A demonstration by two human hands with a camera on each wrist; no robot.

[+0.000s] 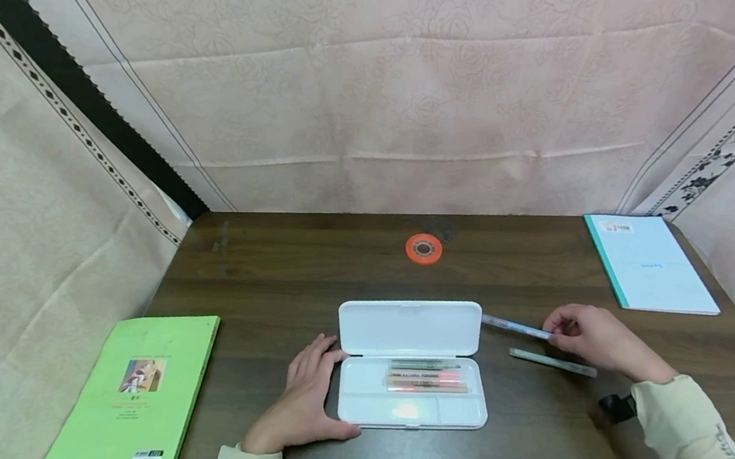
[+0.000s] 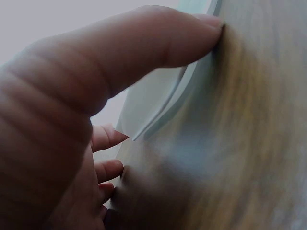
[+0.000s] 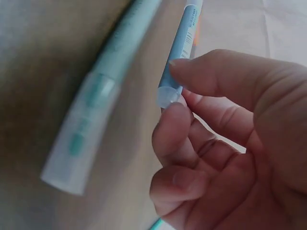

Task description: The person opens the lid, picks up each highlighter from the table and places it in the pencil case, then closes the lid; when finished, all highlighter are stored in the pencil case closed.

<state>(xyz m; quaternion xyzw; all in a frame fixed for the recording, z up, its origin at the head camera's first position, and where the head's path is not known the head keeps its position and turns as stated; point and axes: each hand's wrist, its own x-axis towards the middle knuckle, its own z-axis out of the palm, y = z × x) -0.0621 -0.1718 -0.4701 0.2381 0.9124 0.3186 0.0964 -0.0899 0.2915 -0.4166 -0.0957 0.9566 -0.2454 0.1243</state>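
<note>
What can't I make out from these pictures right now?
- Pens in the white case: head view, lettering too small.
- Green pen: right wrist view, lettering blurred.
- Far end of blue pen: right wrist view, cut by top edge.
- White case's wall: left wrist view, partly behind left hand.

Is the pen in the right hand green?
No, the right hand pinches a blue pen, while a green pen lies beside it.

The case (image 1: pixel 411 328) is white; one pen (image 1: pixel 515 327) is blue, a second pen (image 1: pixel 551 362) mint green; the book (image 1: pixel 117 429) lime green; the notebook (image 1: pixel 656 275) pale blue, teal-spined; the table (image 1: pixel 289 272) brown wood-grained; the backdrop (image 1: pixel 404 91) pinkish, rose-patterned.
</note>
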